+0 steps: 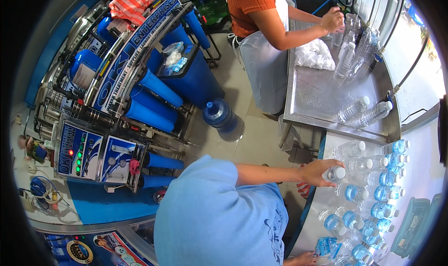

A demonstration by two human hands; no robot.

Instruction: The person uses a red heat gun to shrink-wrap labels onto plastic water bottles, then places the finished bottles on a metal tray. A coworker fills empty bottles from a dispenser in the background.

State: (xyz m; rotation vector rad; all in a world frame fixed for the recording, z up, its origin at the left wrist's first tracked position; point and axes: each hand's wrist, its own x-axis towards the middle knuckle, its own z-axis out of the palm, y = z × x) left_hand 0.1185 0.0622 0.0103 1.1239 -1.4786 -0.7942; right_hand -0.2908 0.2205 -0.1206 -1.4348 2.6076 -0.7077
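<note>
My left hand [319,171] reaches out to the right and grips a clear water bottle with a white cap [336,174] at the near edge of the steel counter [322,205]. Several filled bottles with blue labels [380,193] lie in rows just beyond it. My right hand [303,258] shows only partly at the bottom edge, next to a small stack of blue labels [326,245]; its fingers are hidden. My light blue shirt [214,219] fills the lower middle.
Another person in an orange shirt and white apron [261,42] stands at a steel sink table [317,98], one hand [332,19] on upright empty bottles. A blue water jug [219,114] lies on the tiled floor. A filtration rig with blue cylinders [140,98] stands at left.
</note>
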